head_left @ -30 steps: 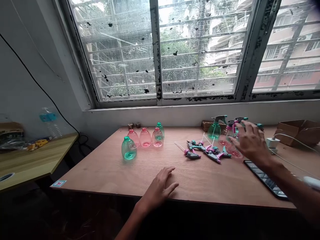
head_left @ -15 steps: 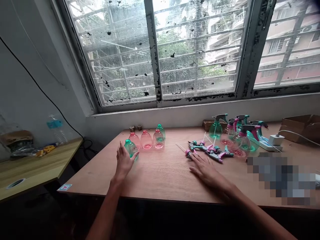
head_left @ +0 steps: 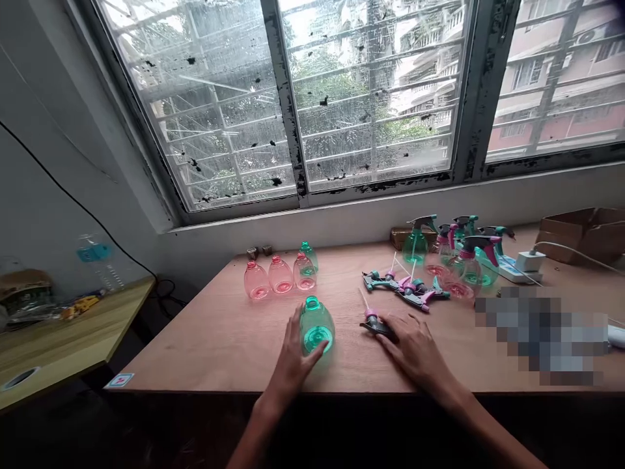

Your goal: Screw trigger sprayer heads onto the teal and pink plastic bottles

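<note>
My left hand (head_left: 291, 361) is wrapped round a green capless bottle (head_left: 316, 325) near the front of the wooden table (head_left: 219, 339). Beside it my right hand (head_left: 415, 345) closes over a spray trigger head (head_left: 374, 322) with a pink collar and a dip tube, lying on the table. Three pink bottles (head_left: 279, 276) and another green bottle (head_left: 308, 254) stand in a row behind. More loose trigger heads (head_left: 405, 288) lie to the right, and several assembled spray bottles (head_left: 452, 254) stand at the back right.
A cardboard box (head_left: 583, 231) and a white power adapter (head_left: 528, 261) with a cable sit at the far right. A second wooden table (head_left: 63, 332) with a water bottle (head_left: 100, 264) and clutter stands to the left. A barred window runs behind the table.
My left hand has drawn the green bottle from the row towards the front middle. My right hand has pulled one trigger head out of the pile towards me.
</note>
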Available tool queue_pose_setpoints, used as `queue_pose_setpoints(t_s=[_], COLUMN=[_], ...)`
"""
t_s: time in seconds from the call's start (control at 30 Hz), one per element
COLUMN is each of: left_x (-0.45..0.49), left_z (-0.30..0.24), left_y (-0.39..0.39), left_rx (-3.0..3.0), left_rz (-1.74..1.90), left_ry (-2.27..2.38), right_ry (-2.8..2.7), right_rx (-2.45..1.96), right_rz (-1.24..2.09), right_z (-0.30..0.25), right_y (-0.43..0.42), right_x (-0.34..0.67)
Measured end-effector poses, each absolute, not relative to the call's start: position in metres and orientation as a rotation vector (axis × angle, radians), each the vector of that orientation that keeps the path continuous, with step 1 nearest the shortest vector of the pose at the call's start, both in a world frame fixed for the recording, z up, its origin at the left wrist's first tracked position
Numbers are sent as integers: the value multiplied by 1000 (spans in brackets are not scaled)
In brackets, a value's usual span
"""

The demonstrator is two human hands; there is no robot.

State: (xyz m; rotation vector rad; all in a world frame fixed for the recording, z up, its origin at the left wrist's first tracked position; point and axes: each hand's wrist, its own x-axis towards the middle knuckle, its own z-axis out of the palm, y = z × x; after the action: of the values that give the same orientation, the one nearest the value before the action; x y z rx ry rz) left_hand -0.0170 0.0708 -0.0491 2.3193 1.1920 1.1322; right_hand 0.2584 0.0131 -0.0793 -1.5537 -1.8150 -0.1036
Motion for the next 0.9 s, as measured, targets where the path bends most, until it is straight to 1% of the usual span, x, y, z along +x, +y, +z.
queue_pose_setpoints(t_s=[0.1,0.17,0.27,0.37,0.5,0.73,0.9], left_x=[-8,-8,-10,-9,-7,-7,-5], left_z=[-56,-55,-49,-45,-47,-46,-44], left_y=[64,62,56,50,51,52,49], left_rx=[2179,2180,2312,2468,2622,2735,2764], left_rz=[1139,1130,1177,1189,1135,1073,1046], left_ry=[1157,1170,1188,1196,1219,1130,1073], right_ry=[-1624,-1375,-1017,-834,-767,-984,-944], right_rx=[-1442,-1401,-1291,-1162,-1089,-1259,-1269], right_rz=[-53,59,239,308,364,369,250], right_z=[-67,-59,-46,-33,-19,-6,-6], right_y=[5,-3,-17,-30,-41,-54,-58], right_x=[258,262,276,292,300,276,278])
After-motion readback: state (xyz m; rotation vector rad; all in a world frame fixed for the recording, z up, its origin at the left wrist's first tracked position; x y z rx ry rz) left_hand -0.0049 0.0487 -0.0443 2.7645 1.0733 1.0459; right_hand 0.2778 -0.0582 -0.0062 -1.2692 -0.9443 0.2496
